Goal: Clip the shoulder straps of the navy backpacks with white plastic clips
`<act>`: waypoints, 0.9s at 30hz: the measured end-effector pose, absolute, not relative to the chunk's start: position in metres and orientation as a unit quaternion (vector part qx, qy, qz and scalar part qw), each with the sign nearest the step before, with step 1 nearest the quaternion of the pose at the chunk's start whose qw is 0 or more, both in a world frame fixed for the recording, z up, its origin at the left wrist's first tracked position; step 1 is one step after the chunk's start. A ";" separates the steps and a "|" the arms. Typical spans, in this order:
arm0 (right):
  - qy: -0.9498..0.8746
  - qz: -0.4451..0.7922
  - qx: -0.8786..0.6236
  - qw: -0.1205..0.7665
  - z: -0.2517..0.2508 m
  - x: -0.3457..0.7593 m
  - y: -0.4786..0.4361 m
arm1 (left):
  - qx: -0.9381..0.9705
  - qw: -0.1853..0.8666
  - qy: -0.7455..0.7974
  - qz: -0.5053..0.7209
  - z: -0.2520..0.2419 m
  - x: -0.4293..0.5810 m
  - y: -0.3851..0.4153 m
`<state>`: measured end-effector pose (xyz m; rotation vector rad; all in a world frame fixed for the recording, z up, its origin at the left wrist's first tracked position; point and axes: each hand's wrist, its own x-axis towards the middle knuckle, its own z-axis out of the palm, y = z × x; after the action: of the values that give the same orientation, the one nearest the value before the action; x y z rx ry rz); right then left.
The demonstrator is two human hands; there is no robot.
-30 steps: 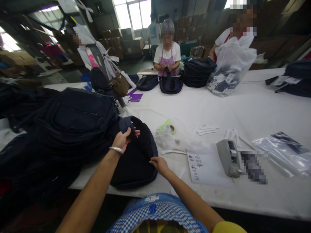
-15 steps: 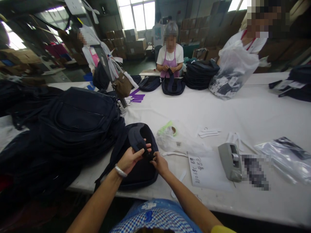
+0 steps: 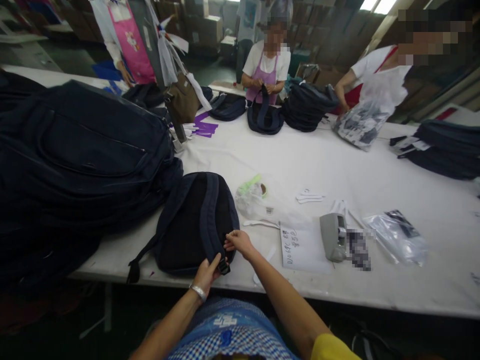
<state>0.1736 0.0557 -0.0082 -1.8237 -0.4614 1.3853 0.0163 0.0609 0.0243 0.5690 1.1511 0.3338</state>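
A dark navy backpack [image 3: 180, 225] lies on the table before me, its black back panel facing up. One padded shoulder strap [image 3: 210, 215] runs down the panel toward me; another trails off at the lower left. With my left hand [image 3: 208, 274] I grip the lower end of the strap, thumb on top, beside a black buckle [image 3: 224, 266]. My right hand [image 3: 239, 242] is just above the buckle at the bag's right edge, thumb and fingers pinched together. Whatever those fingertips hold is too small to make out.
Navy backpacks [image 3: 93, 145] are heaped at my left. To the right lie a clear plastic bag [image 3: 277, 200], a handwritten sheet [image 3: 303, 255], a grey tape dispenser [image 3: 332, 237] and plastic packaging [image 3: 401, 240]. A metal post [image 3: 176, 120] stands behind. Co-workers [image 3: 266, 65] work across the table.
My left hand has drawn the strap down toward me, so it now lies straighter along the panel. The right hand has shifted slightly left, staying pinched. My view has tilted downward.
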 end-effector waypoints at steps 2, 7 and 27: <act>-0.171 0.573 -0.686 0.415 -0.005 0.171 0.048 | 0.280 0.786 0.525 0.166 0.021 0.013 0.063; -0.258 0.451 -0.734 0.437 0.000 0.166 0.030 | 0.277 0.795 0.509 0.179 0.010 0.006 0.059; -0.287 0.471 -0.767 0.328 -0.004 0.171 0.032 | 0.184 0.825 0.499 0.193 0.026 0.004 0.065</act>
<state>0.1709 0.0320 -0.0041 -2.0084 -0.7507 1.2323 0.0042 0.0649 0.0262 0.3905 1.0597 0.4092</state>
